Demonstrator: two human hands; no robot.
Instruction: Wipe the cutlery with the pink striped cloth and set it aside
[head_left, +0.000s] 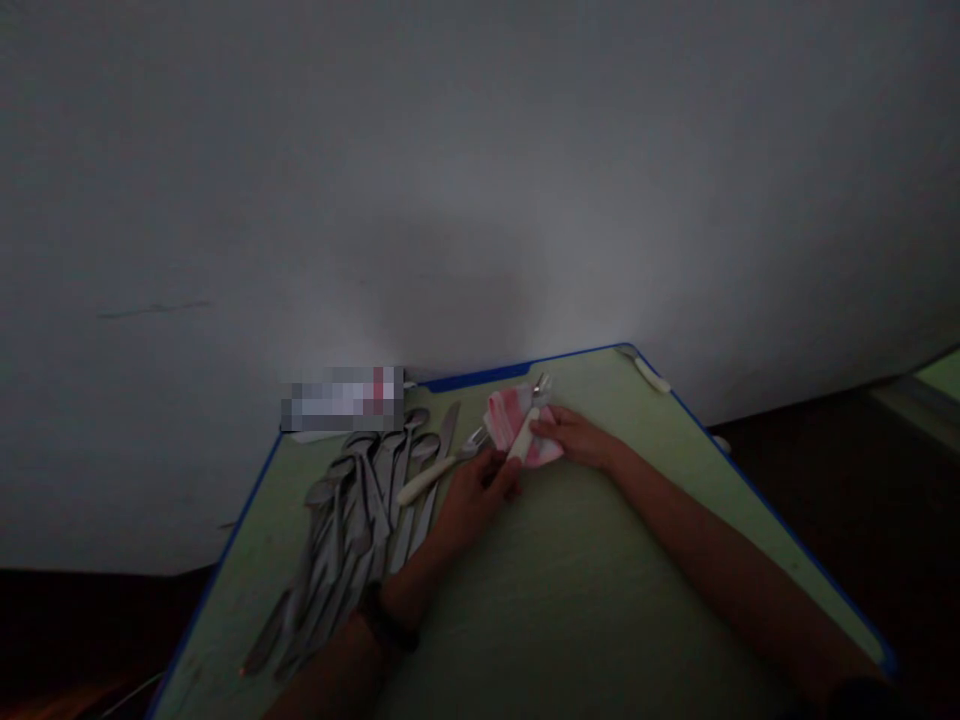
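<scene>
Left fingers (505, 474) hold fork (523, 438) — right fingers (549, 428), striped cloth (502, 414).

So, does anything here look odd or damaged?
The wall behind has a crack-like line at left, breaking its plain surface; the silvery cutlery lies in an overlapping jumble on the table. I see no spill.

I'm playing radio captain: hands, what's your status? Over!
Left fingers gripping pale handle. Right fingers holding striped cloth against it. Fork lying close by.

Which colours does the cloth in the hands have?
The cloth is pink and white, clearest in the head view.
</scene>
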